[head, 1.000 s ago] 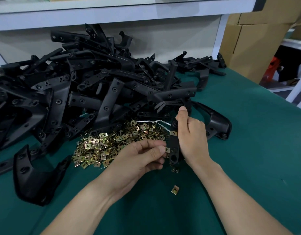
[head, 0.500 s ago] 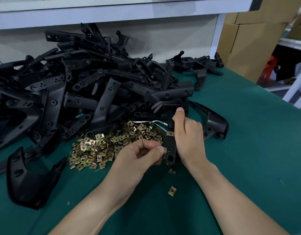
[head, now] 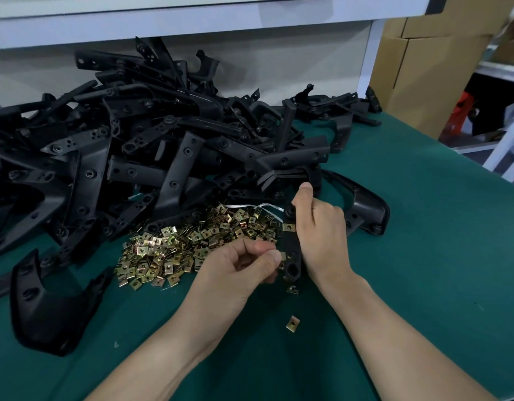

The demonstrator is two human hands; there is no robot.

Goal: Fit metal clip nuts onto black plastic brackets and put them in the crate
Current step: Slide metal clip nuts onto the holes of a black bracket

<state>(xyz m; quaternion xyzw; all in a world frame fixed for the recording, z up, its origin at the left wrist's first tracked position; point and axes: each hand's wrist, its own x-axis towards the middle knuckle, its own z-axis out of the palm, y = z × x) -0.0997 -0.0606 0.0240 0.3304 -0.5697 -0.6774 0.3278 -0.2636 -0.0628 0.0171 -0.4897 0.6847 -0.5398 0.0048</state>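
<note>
My right hand (head: 319, 230) grips a flat black plastic bracket (head: 292, 246) and holds it upright over the green table. One brass-coloured clip nut (head: 289, 227) sits on the bracket's upper part. My left hand (head: 244, 267) pinches another clip nut (head: 282, 257) between thumb and fingers and holds it against the bracket's left edge, lower down. A heap of loose clip nuts (head: 192, 244) lies just left of my hands. Two stray clip nuts lie below the bracket, one (head: 293, 289) close under it and another (head: 292, 324) nearer me. No crate shows.
A big pile of black brackets (head: 151, 151) covers the table's back and left. A curved black part (head: 51, 311) lies at the front left, another (head: 362, 206) behind my right hand. Cardboard boxes (head: 429, 70) stand at the back right beyond the table's (head: 423, 256) edge.
My left hand's thumb and fingers have worked a little at the bracket's left edge. The view has drifted slightly; my right hand keeps the same hold.
</note>
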